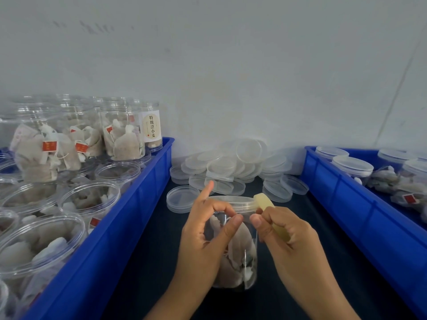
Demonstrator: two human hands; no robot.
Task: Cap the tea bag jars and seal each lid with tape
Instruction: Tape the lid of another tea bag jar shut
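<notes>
Our right hand [286, 229] grips the tape roll [265, 202]; our left hand [208, 229] pinches what seems the tape end against the capped jar [233, 250] — we keep it taut, pressed along the lid seam.

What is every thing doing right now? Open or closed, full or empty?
Middle jar: lid on, tea bags inside.
Tape roll: held in right hand.
Left hand: pinching by the jar's lid.
Left bin jars: open, filled.
Right bin jars: capped.
Spare lids: piled loose.
</notes>
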